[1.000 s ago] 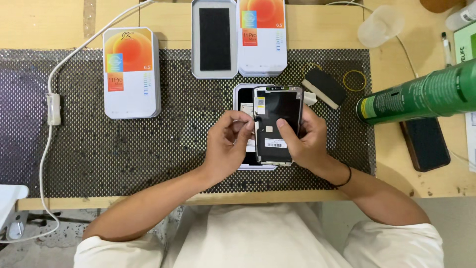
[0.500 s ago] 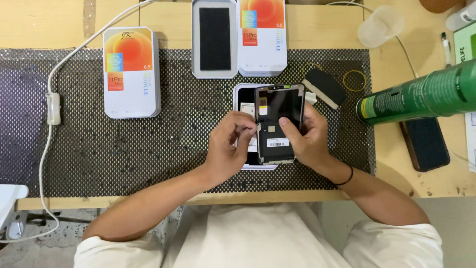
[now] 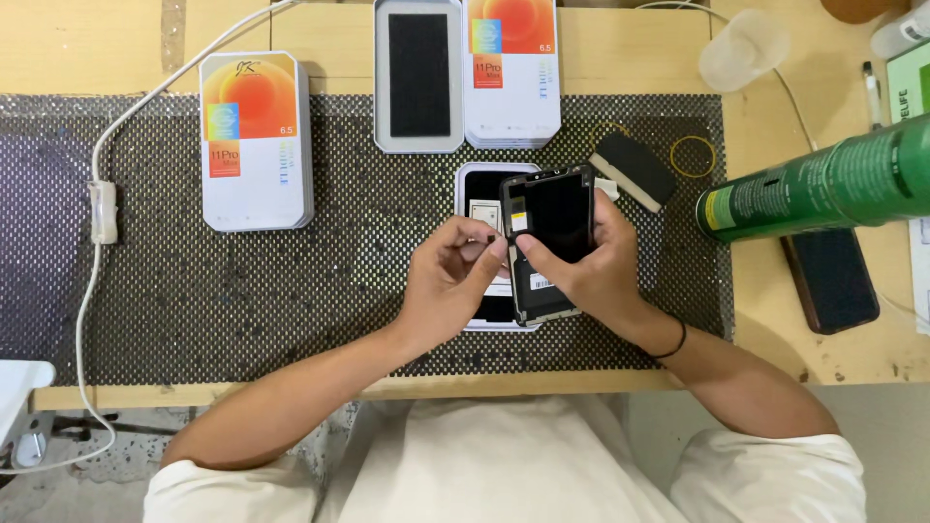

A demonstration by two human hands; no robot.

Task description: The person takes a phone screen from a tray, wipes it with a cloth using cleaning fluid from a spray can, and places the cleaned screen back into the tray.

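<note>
A wooden bench (image 3: 320, 44) carries a dark perforated mat (image 3: 194, 281), seen from above. The phone tray (image 3: 475, 184), a white open box, lies on the mat and serves as the landmark here.

Just over the tray's right half, the right hand (image 3: 586, 266) holds a black screen panel (image 3: 547, 237), tilted slightly, its back facing up; the fingers wrap its right edge and the thumb presses on its back, so they are clamped on the panel. The left hand (image 3: 450, 276) sits over the tray's left half, thumb and forefinger pinched together at the panel's left edge; whether they grip a small part or only the edge cannot be told.

Left of the tray, well apart, lies a closed white box (image 3: 255, 140) with an orange print. Above the tray are a second open tray (image 3: 418, 76) with a dark insert and another printed box (image 3: 511, 73) beside it. Right of the tray lie a black sponge block (image 3: 635, 171), a rubber band (image 3: 694, 156), a green cylinder (image 3: 814, 189) and a dark phone (image 3: 831, 281). Far left of the tray a white cable (image 3: 97, 208) with an inline switch runs down the mat.
</note>
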